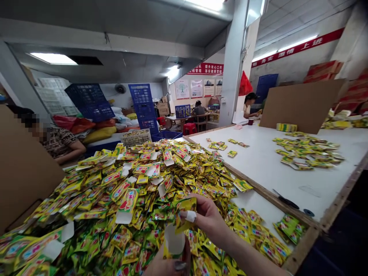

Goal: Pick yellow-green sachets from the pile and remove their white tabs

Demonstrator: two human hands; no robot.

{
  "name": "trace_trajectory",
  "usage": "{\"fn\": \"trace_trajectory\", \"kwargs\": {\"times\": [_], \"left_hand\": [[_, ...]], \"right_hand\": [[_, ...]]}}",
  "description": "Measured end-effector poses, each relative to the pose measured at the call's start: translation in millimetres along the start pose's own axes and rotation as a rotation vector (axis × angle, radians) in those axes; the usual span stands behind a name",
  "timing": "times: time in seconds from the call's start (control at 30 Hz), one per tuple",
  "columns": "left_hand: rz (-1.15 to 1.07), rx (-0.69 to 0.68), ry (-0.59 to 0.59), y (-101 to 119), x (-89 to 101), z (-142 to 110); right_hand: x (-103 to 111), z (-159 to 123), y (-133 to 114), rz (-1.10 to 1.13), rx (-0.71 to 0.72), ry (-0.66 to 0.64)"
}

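Our right hand [208,218] pinches a yellow sachet [185,212] between narrowly closed fingers, one wrapped in white tape [191,216], and the sachet's long axis tilts up to the right. Our left hand [168,266] is cut off by the bottom edge, so we can make out only a dark fingernail [180,265] below a white-backed sachet [174,240] standing nearly upright; we cannot tell whether those fingers grip it. Both hands are over a heaped pile of sachets [138,191], its lower layers hidden, beside a white table [273,172].
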State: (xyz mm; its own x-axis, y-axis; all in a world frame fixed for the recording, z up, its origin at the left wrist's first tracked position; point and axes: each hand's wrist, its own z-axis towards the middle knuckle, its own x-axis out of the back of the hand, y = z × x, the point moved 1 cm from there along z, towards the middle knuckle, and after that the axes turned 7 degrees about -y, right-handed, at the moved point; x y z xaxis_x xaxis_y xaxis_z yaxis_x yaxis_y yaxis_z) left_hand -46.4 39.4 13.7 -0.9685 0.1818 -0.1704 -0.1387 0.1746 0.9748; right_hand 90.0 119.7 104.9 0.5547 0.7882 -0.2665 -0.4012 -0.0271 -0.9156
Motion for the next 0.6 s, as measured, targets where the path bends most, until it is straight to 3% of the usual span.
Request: {"fn": "trace_trajectory", "kwargs": {"times": [0.13, 0.3, 0.4, 0.53, 0.6], "left_hand": [[-0.014, 0.007, -0.069, 14.2, -7.5, -4.5], [0.070, 0.019, -0.135, 9.0, -8.2, -10.0], [0.175, 0.014, -0.146, -10.0, -6.0, -9.8], [0.264, 0.187, -0.160, -30.3, -1.3, -15.3], [0.322, 0.249, -0.173, -27.8, -4.5, -21.7]], "right_hand": [[-5.3, -12.6, -8.2, -0.516, 0.066, -0.147], [-4.4, -29.1, -32.6, -1.094, -0.050, -0.495], [-2.4, -39.2, -37.1, -1.099, -0.095, -0.647], [6.3, -54.7, -22.6, -0.960, -0.055, -0.482], [9.2, -62.5, -12.3, -0.956, -0.068, -0.500]]}}
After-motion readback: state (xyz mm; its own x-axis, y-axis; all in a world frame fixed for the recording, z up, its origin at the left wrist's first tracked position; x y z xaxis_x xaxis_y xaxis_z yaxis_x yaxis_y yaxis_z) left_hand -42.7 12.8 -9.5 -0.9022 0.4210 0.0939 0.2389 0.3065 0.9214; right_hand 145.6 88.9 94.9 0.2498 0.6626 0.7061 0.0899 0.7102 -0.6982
